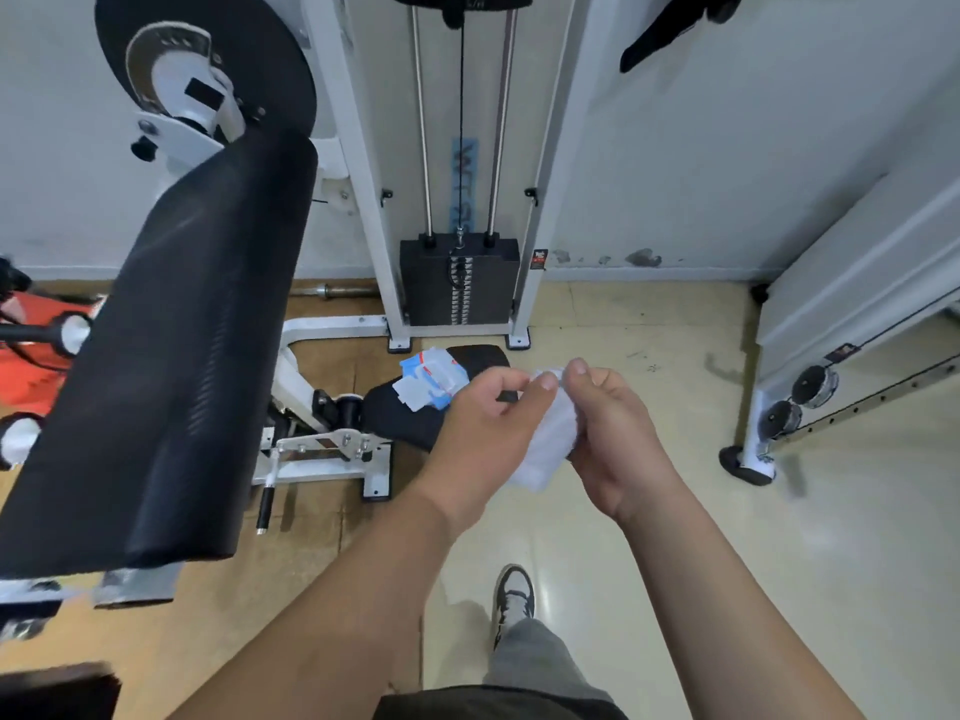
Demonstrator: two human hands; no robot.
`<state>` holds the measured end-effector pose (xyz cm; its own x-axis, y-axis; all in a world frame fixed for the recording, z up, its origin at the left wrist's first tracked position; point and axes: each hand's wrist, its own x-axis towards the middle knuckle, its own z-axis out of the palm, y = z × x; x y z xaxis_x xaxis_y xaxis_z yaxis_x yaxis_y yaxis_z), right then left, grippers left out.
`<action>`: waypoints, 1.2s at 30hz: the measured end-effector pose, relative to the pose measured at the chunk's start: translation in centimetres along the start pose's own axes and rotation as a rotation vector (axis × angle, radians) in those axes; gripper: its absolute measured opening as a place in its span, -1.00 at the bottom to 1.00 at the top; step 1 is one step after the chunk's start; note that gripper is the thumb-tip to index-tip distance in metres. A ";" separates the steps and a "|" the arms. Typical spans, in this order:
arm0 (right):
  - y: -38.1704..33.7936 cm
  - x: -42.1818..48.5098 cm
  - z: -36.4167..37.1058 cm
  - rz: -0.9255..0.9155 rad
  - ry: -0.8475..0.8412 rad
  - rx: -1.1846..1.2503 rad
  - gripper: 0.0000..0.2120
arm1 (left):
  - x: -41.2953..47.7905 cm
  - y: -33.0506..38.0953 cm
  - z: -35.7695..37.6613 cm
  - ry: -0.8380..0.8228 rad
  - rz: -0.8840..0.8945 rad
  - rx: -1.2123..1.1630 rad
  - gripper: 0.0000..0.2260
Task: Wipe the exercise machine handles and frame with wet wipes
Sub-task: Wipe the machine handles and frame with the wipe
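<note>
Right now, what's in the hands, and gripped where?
A white wet wipe: left hand and right hand both pinch its top edge.

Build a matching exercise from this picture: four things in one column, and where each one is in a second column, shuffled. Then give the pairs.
Things
1. wet wipe
2. wipes pack
3. weight stack
4. shoe

Places
A. on the cream floor
B. between the white frame uprights, by the wall
C. pinched by the left hand and the right hand
D. lying on the black seat pad

Pairs: 1-C, 2-D, 3-B, 4-A
</note>
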<state>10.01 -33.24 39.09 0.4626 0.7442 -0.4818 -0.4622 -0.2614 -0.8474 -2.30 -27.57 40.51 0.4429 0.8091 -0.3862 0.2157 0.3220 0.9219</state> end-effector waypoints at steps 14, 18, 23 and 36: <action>6.2 -18.3 -0.1 -0.123 0.444 0.175 -0.75 | -18.0 -6.6 -3.9 -0.503 -0.195 0.163 -0.46; 8.7 -22.0 -0.5 -0.092 0.373 0.149 -0.72 | -21.5 -8.3 -5.1 -0.546 -0.169 0.319 -0.54; 12.8 -26.4 -1.5 0.039 0.078 -0.016 -0.54 | -26.0 -12.2 -5.6 -0.417 -0.152 0.033 -0.52; 20.4 -31.6 11.8 0.232 -0.378 -0.159 -0.53 | -32.4 -16.6 -19.8 -0.007 -0.162 -0.432 -0.75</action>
<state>-22.97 -54.91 39.63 0.0391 0.8189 -0.5726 -0.3851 -0.5164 -0.7649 -37.43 -49.44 38.30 0.4392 0.7287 -0.5255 -0.0990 0.6206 0.7779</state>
